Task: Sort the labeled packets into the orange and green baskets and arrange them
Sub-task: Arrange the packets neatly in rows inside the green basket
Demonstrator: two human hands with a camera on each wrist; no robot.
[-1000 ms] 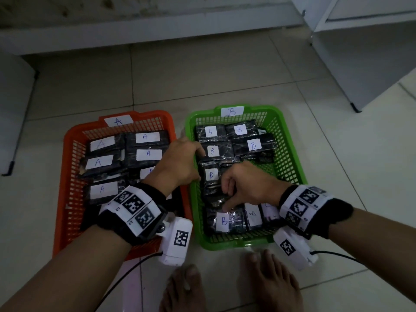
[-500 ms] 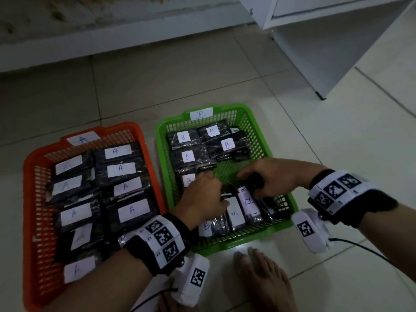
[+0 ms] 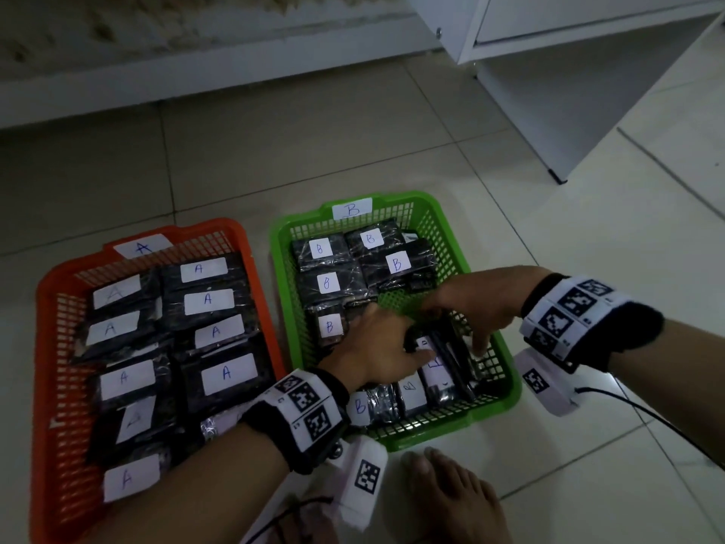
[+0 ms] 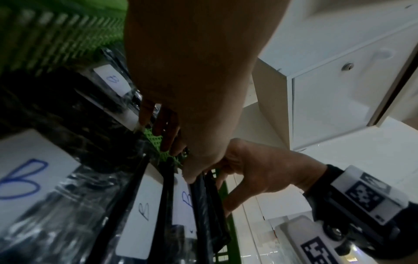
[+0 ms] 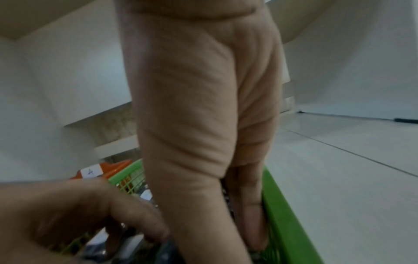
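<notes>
The orange basket (image 3: 43, 347) on the left holds several flat black packets labelled A (image 3: 227, 373). In the green basket (image 3: 498, 402) on the right, B packets (image 3: 325, 282) lie flat at the back and a row of B packets (image 3: 412, 394) stands on edge at the front. My left hand (image 3: 416, 351) reaches into that row, fingers behind the packet tops and thumb on a B label (image 4: 185, 194). My right hand (image 3: 455, 331) pinches a black packet (image 4: 210, 205) at the row's right end, against the basket wall (image 5: 285, 223).
A white cabinet (image 3: 549, 72) stands on the tiled floor at the back right. Bare feet (image 3: 451, 488) are just in front of the green basket. Wrist camera cables (image 3: 647, 418) trail over the floor on the right. A wall plinth (image 3: 196, 84) runs behind both baskets.
My left hand has moved from the rim between the baskets to the front row in the green basket. The right hand has shifted right, to the end packet. The view has swung right.
</notes>
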